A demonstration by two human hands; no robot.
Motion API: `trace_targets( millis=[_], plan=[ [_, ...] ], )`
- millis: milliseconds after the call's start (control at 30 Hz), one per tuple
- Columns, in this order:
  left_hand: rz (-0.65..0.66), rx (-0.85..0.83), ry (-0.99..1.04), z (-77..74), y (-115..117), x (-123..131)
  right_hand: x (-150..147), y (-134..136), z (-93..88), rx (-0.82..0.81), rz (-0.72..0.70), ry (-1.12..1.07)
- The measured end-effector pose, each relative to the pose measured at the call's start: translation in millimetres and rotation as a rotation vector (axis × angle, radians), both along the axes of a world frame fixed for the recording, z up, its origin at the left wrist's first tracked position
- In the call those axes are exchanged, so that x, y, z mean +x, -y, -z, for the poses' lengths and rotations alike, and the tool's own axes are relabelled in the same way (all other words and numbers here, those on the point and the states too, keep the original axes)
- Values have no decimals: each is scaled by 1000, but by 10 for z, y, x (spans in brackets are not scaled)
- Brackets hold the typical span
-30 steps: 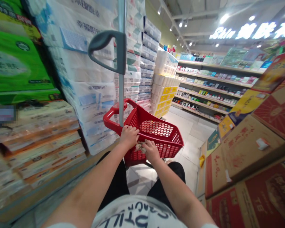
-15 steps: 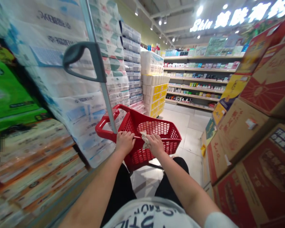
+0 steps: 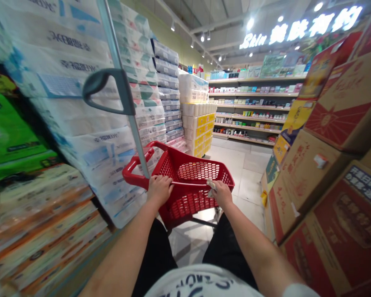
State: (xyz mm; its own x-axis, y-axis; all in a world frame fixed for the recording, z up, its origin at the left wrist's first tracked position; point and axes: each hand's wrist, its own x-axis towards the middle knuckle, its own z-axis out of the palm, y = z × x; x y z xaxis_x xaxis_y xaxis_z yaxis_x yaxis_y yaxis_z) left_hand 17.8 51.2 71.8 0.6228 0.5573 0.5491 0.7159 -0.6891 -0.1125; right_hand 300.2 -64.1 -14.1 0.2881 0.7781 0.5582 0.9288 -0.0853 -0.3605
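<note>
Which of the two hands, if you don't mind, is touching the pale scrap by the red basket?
The right hand has the pale scrap at its fingers, over the basket; the left hand rests on the basket's rim, apart from the scrap.

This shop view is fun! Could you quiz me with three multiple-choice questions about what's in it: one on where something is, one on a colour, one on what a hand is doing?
1. On which side of the red plastic shopping basket do the packaged paper rolls stand?
A. Left
B. Right
C. Behind the wearer

2. What colour is the curved handle on the upright metal pole?
A. Red
B. Yellow
C. Grey

3. What is at the right hand?
A. The curved handle
B. A pale crumpled scrap
C. A cardboard carton

1: A, they rise beside the basket's left.
2: C, it shows grey.
3: B, the scrap shows there, by the rim.
</note>
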Motion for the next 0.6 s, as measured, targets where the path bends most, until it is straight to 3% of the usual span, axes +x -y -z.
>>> trace_targets(
  millis=[133, 333, 467, 600],
  plan=[
    [-29, -16, -39, -47, -152, -126, -96, 7, 129, 59, -67, 30],
    [-121, -100, -94, -95, -267, -155, -274, 13, 292, 131, -36, 70],
    [-42, -161, -75, 65, -113, 82, -400, 48, 287, 154, -25, 149],
    [18, -216, -61, 222, 41, 281, -426, 75, 375, 256, -78, 359]
  ],
)
